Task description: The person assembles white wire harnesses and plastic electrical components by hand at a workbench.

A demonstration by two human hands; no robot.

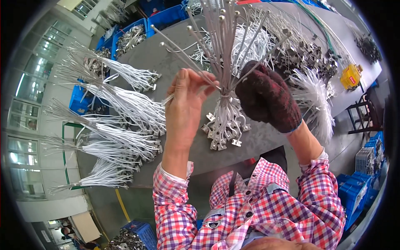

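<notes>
The person wears a checked shirt in red, white and purple, with buttons down the front and cuffs turned back at the wrists. The left hand at the frame's centre is bare. The right hand wears a dark knitted glove flecked with red, edged blue at the wrist.

Factory assembly floor: grey workbench stacked with tied wire bundles at 9 o'clock, blue parts crates at 12.
</notes>
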